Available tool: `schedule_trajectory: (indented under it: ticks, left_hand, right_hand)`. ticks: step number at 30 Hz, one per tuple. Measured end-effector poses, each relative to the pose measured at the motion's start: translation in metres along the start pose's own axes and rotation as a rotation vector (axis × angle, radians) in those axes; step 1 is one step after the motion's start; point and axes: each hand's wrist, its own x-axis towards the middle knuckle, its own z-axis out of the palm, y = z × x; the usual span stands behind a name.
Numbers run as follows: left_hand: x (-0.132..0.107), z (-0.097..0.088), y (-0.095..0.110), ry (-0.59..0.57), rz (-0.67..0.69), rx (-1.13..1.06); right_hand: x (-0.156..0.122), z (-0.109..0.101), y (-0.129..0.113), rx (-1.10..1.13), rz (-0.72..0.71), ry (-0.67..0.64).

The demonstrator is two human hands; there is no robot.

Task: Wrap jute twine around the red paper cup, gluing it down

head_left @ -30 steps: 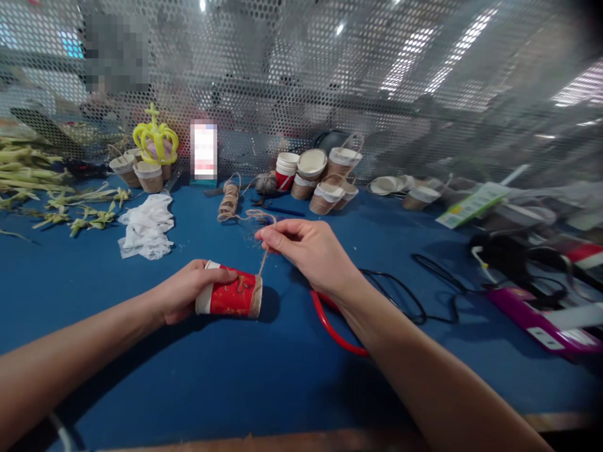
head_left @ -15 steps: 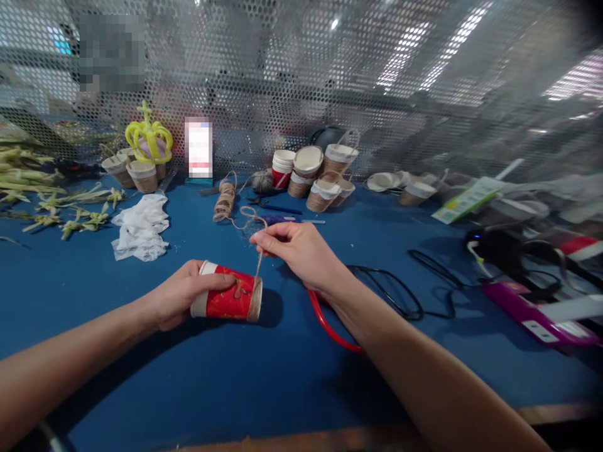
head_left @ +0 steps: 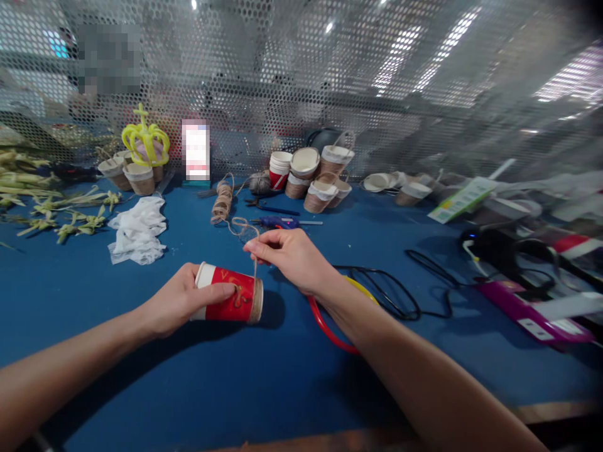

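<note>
- Head view: L hand (head_left: 176,301) has its grip wrapped round a red paper cup (head_left: 230,298), thumb along the near side.
- Cup's on its side, near part of bench (head_left: 282,389), L of centre; can't tell if it's touching the bench.
- R hand (head_left: 296,257): grip pinching twine (head_left: 255,269) btwn thumb & fingers, just far of the cup's R end.
- Strand runs down to that R end, where turns of twine wrap the cup.
- Twine also loops off toward the twine bundle (head_left: 223,201), far side.
- Blue glue gun (head_left: 277,223) lies just far of R hand.
- White cloth (head_left: 139,229) at L; black cable (head_left: 400,301) & purple power strip (head_left: 513,304) at R.
</note>
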Motion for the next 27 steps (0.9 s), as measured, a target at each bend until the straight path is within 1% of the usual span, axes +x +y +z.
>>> schedule_trajectory:
  ticks: [5,12,16,22,27]
  left_hand:
    - [-0.0024,0.0032,0.0016,-0.024,0.077,-0.021]
    - [-0.0048,0.0057,0.0035,0.018,0.140,0.044]
    - [-0.0053,0.0051,0.0030,0.037,0.151,0.071]
    - [-0.0068,0.0049,0.0024,0.029,0.157,0.040]
    - [-0.0051,0.0038,0.0003,0.061,0.103,-0.036]
  right_hand:
    - [-0.0002,0.0006,0.0001,-0.022,-0.004,-0.024]
    - [-0.0026,0.0015,-0.0008,-0.069,-0.014,-0.058]
    - [-0.0027,0.0016,-0.0004,-0.072,0.002,-0.084]
    - [-0.0038,0.0031,-0.0010,-0.122,0.005,-0.103]
    - [-0.0044,0.0043,-0.0012,-0.169,0.002,-0.100]
